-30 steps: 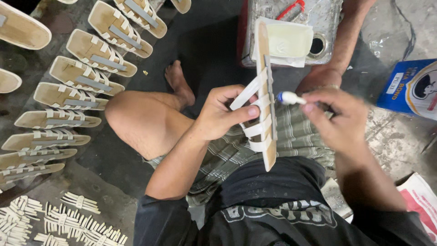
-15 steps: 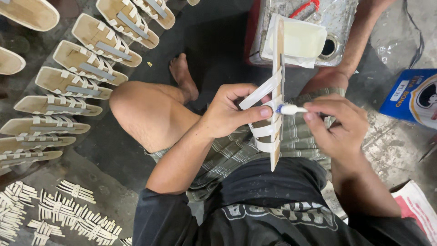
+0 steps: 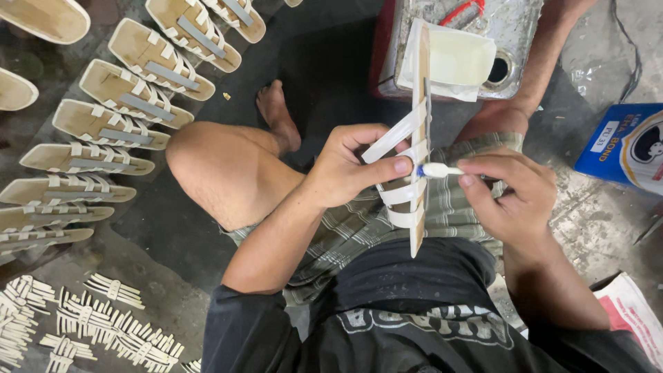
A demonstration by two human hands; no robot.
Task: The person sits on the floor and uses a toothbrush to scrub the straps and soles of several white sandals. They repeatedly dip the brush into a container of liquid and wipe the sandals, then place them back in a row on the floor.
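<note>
My left hand (image 3: 356, 169) grips a tan sandal sole (image 3: 419, 138) held on edge over my lap, with several white straps (image 3: 394, 138) looped across it. The thumb presses on a strap near the sole's edge. My right hand (image 3: 507, 193) holds a small white-tipped glue brush (image 3: 438, 170), and its tip touches the sole's edge just beside my left thumb.
A metal glue can (image 3: 483, 34) with a round hole and a white sheet on top stands beyond the sole. A blue box (image 3: 621, 148) lies at right. Rows of strapped sandal soles (image 3: 117, 103) lie at left, bundles of white straps (image 3: 90, 324) at lower left.
The sole has tilted more upright and shifted slightly right. My right hand has brought the brush tip from just off the sole onto its edge by my left thumb.
</note>
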